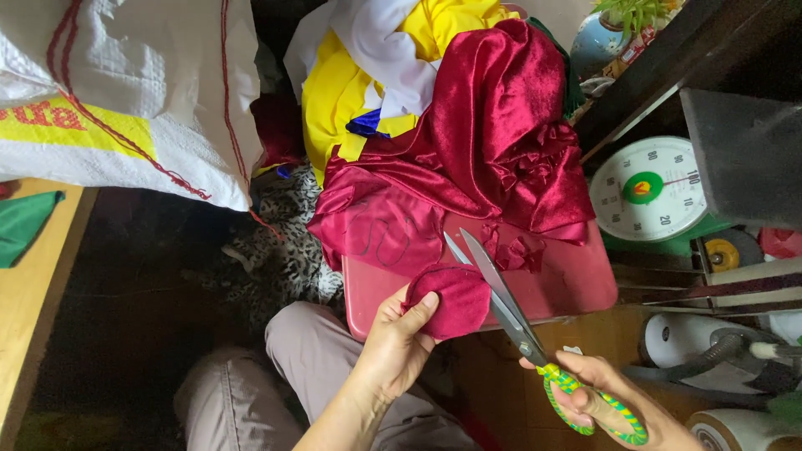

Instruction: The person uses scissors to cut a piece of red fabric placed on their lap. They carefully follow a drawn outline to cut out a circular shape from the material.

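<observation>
The left hand [399, 341] pinches a rounded piece of dark red velvet cloth [454, 299] between thumb and fingers, holding it just over the near edge of a flat pink plastic lid or board [576, 280], which serves here as the landmark. The right hand [614, 402] grips a pair of steel scissors with green and yellow wrapped handles [522, 327], fingers through the loops; the blades stand slightly parted, their tips pointing up over the board and lying right beside the cloth piece, touching or nearly touching its right edge. On the far part of the board lies a heap of crumpled dark red velvet fabric [493, 138], with small red offcuts [520, 250] scattered at its foot. Behind that heap sit yellow and white cloths [351, 79]. Left of the board lies a leopard-print fabric [280, 250], and further left a white woven sack with red stitching [142, 92]. Right of the board stands a round white dial scale with a green base [647, 190]. Below the board show the person's knees in grey trousers [309, 359].
</observation>
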